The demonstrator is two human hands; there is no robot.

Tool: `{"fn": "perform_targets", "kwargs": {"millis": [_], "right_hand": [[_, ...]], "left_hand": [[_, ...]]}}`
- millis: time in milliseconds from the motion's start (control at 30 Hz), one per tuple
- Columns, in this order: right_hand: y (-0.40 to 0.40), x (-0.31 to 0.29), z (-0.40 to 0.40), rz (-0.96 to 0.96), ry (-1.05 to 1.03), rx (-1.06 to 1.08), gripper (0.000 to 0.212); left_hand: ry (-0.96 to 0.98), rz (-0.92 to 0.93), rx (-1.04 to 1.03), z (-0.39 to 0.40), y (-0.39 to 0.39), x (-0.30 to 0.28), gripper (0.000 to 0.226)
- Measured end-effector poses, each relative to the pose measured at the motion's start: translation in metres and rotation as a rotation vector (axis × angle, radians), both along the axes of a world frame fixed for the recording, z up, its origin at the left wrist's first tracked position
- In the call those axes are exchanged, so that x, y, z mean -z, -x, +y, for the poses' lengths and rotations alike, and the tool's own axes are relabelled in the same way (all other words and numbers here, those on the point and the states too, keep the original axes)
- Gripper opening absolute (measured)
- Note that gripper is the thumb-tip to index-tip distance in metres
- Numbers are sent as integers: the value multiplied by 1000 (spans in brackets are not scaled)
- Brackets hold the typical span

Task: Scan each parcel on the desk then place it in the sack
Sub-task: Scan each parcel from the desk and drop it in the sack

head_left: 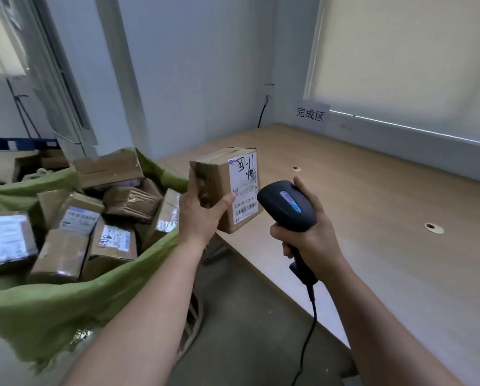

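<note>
My left hand (202, 210) grips a small brown cardboard parcel (222, 190) above the desk's left edge, its white label with barcode facing right. My right hand (308, 235) holds a black barcode scanner (286, 207) by its handle, its head close to the label's lower end. A black cable hangs from the handle. The green sack (66, 299) stands open at the left, holding several cardboard parcels (99, 218). The wooden desk (386, 218) lies to the right.
A paper sign with three characters (311, 114) is stuck on the wall behind the desk. Two round cable holes (434, 227) sit in the desktop. Grey floor shows between sack and desk. Boxes and a blue crate lie at the far left.
</note>
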State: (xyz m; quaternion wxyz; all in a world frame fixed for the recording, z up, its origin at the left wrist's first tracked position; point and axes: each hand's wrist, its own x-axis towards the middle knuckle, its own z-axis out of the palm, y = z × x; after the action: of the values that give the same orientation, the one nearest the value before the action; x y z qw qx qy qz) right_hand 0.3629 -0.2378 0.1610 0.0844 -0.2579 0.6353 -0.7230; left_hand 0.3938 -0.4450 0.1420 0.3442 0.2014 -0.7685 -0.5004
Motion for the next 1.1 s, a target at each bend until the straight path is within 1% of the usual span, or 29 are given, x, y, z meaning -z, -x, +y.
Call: {"fn": "perform_targets", "kwargs": {"millis": [133,200,267,367,433,500,567,667,800,867,967,1100], "right_hand": [[-1,-2,-58,-17,-11,-63,95],[-4,-4,-85,-24,-10,-88,94],[-7,-3,-110,-29,-10,-110,93],[-10,0,-142,-27,-18,-128,94],[-12,4,-158,-33,-26,-140,94],[-14,9,-170,-35,-35,-149,94],[-16,13,-176,-35,-38,-153,94],[-18,16,-177,-40,-42,-144,95],[-20,16,-164,-49,-60,-88,95],[-21,17,-152,-56,-63,-62,97],[-23,20,-126,-77,-60,-36,96],[-30,21,-80,-87,-88,3,93]], "left_hand": [[34,-21,-133,-59,-18,-2,85],[32,-35,-184,-88,-28,-3,83],[24,-70,-252,-115,-36,-2,85],[64,-188,-351,-153,-48,3,93],[82,-285,-378,-171,-56,8,98],[104,-365,-394,-182,-61,14,94],[134,-399,-400,-187,-64,18,87],[176,-387,-375,-186,-65,22,78],[237,-289,-328,-165,-61,21,68],[274,-270,-291,-146,-57,19,64],[268,-220,-193,-112,-53,20,61],[296,-244,-92,-63,-50,26,60]]}}
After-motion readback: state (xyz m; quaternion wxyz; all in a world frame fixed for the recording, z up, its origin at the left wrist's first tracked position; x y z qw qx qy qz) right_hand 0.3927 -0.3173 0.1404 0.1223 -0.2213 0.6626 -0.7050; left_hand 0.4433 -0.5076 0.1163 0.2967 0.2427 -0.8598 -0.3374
